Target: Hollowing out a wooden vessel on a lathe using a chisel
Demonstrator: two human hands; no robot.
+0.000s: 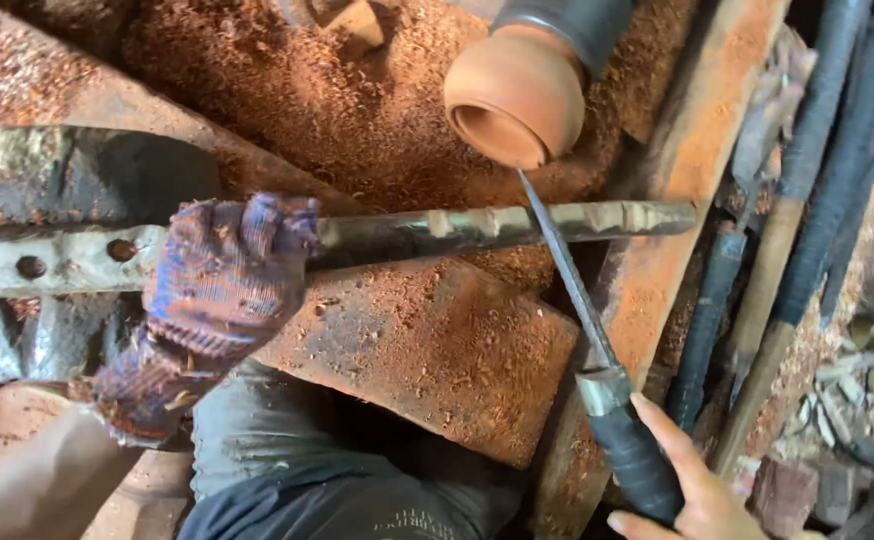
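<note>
**Hazards at the tool rest during turning of the bowl-shaped piece**

The left hand (219, 285), in a knitted work glove, is wrapped around the metal rest bar (497, 225) near its bolted end, fingers closed over the top of the bar. The right hand (692, 495), bare, is closed around the dark handle of a long chisel (582, 310); only part of this hand shows at the frame edge. The chisel blade runs up and away from the right hand, crosses over the rest bar, and its tip meets the rim of the reddish wooden piece (515, 95), which is mounted on a dark chuck beyond both hands. Red sawdust (357, 110) covers the worktop (437, 350) between the hands and beyond the bar.

Risks, as judged from this position:

- The tip contacts the rim at a thin edge. A steep angle or excess pressure is likely to dig in, chip the rim, or kick the chisel back toward the right hand.
- The blade bears on the bar well away from the left hand, so a catch may slide it sideways along the bar.
- The knitted glove sits near moving work; loose threads may snag.
- Sawdust build-up on the bar may let the blade skid.
</note>
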